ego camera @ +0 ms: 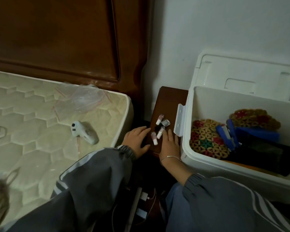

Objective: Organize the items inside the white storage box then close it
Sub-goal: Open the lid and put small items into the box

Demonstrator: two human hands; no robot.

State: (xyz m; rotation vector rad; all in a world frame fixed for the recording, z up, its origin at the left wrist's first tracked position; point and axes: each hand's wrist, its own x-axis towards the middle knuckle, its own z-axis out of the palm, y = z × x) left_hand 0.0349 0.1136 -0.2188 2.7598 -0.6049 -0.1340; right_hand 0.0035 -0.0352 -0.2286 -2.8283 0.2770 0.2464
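The white storage box [189, 148] stands open at the right, its lid [244, 72] leaning back against the wall. Inside lie two woven beaded mats [206, 139], a blue stapler-like tool [228, 136] and a dark rolled item [264, 156]. Several small nail polish bottles [158, 129] lie in a cluster on a dark wooden nightstand [167, 101] left of the box. My left hand [137, 139] rests flat just left of the bottles, fingers spread. My right hand [170, 144] lies flat just right of them, beside the box wall. Neither hand holds anything.
A bare quilted mattress [40, 123] fills the left, with a white handheld device [84, 132] and clear zip bags [80, 99] on it. A brown wooden headboard [65, 39] stands behind. Cables and a charger [144, 198] lie on the floor between my legs.
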